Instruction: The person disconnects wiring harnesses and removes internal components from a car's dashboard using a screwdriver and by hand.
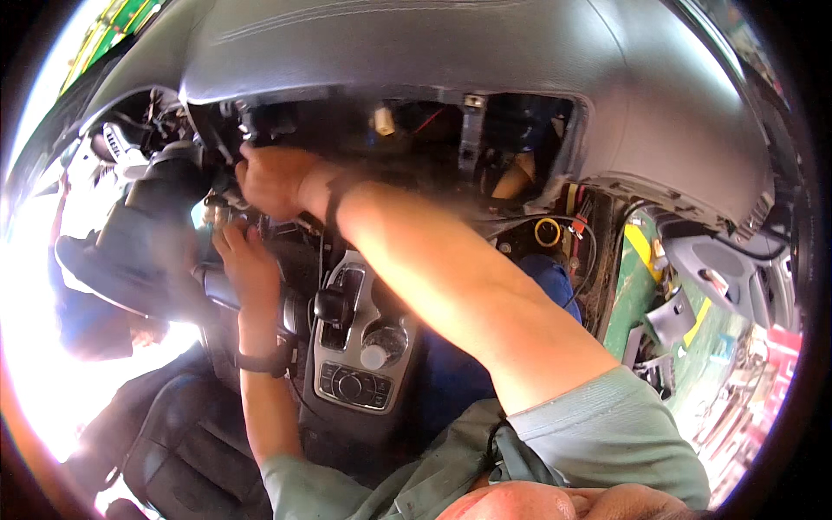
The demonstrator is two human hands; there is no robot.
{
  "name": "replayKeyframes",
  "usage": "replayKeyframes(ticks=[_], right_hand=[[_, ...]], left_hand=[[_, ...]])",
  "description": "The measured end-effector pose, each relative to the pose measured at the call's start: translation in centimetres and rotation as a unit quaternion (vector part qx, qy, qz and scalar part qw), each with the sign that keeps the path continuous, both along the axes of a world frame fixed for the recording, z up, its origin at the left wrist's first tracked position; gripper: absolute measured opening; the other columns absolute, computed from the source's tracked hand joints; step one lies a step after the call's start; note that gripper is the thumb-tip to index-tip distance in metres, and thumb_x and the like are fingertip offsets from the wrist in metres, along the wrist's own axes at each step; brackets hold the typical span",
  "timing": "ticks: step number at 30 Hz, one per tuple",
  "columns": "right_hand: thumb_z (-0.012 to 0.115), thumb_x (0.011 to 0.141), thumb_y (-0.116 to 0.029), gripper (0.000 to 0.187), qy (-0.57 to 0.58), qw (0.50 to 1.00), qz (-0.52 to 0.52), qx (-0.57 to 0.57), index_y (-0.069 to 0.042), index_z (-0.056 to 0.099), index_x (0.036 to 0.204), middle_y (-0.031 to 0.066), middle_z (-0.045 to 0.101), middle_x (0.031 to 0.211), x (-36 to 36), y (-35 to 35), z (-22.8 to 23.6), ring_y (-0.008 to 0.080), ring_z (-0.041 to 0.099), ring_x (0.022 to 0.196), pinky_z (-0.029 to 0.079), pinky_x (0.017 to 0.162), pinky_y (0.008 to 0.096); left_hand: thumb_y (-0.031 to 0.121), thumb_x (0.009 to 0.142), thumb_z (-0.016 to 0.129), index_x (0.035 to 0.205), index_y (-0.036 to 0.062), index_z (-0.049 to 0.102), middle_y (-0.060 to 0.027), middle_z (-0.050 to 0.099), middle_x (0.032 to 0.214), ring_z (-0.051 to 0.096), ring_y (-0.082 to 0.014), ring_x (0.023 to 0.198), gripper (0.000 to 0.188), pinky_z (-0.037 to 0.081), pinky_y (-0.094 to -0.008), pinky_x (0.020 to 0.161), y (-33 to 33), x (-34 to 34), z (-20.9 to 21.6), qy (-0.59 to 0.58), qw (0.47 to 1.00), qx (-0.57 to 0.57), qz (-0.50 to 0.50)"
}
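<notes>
My right hand (279,180) reaches across to the left side of the opened dashboard (416,54), close by the steering column (178,169). Its fingers are curled closed, and what they grip is hidden behind the hand. Just below it, my left hand (250,262) points upward beneath the column, fingers stretched and slightly apart. Those fingertips come near some small brass-coloured metal parts (215,208); whether they touch cannot be made out. Blurred, dark steering wheel parts (139,247) lie to the left of both hands.
Below my right forearm is the centre console (357,394) with a gear lever (332,305) and a bottle (374,356) in its cup holder. A metal bracket (471,143) crosses the dash opening. A black seat (195,451) stands lower left. Removed trim pieces (672,319) lie on the green floor at right.
</notes>
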State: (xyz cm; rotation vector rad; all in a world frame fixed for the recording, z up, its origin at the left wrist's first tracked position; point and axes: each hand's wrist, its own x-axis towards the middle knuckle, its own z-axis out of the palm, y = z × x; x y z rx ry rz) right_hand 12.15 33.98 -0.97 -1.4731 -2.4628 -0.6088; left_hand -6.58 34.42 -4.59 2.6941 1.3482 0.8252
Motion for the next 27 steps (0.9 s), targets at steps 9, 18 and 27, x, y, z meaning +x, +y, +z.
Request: replayKeyframes(ticks=[9, 18, 27], right_hand=[[0.058, 0.076, -0.029, 0.036, -0.002, 1.000, -0.006, -0.017, 0.005, 0.069, 0.080, 0.0140, 0.065, 0.080, 0.3, -0.5, 0.1, 0.0241, 0.063, 0.080, 0.037, 0.100, 0.0397], [0.064, 0.074, -0.051, 0.053, -0.018, 0.999, 0.011, -0.025, 0.001, 0.071, 0.083, 0.0123, 0.067, 0.086, 0.4, -0.8, 0.5, 0.0243, 0.062, 0.090, 0.034, 0.105, 0.0427], [0.063, 0.074, -0.054, 0.054, -0.046, 0.999, 0.008, -0.029, -0.002, 0.072, 0.086, 0.0095, 0.068, 0.085, 0.2, -0.8, 0.8, 0.0235, 0.062, 0.092, 0.036, 0.100, 0.0404]], left_hand=[[0.019, 0.098, 0.052, 0.116, -0.0017, 0.054, -0.0143, 0.059, 0.090, 0.053, -0.0180, 0.071, 0.027, 0.040, -0.0245, 0.055, 7.0, -3.4, -4.7, -0.031, 0.993, -0.057, -0.097], [0.020, 0.095, 0.059, 0.115, 0.0012, 0.054, -0.0149, 0.059, 0.099, 0.059, -0.0289, 0.081, 0.028, 0.049, -0.0347, 0.071, 0.5, 0.3, 1.2, -0.171, 0.968, -0.183, -0.019], [0.022, 0.098, 0.047, 0.123, -0.0021, 0.050, -0.0181, 0.056, 0.109, 0.052, -0.0301, 0.096, 0.034, 0.040, -0.0388, 0.081, 0.6, -1.1, 0.0, -0.072, 0.971, -0.228, 0.016]])
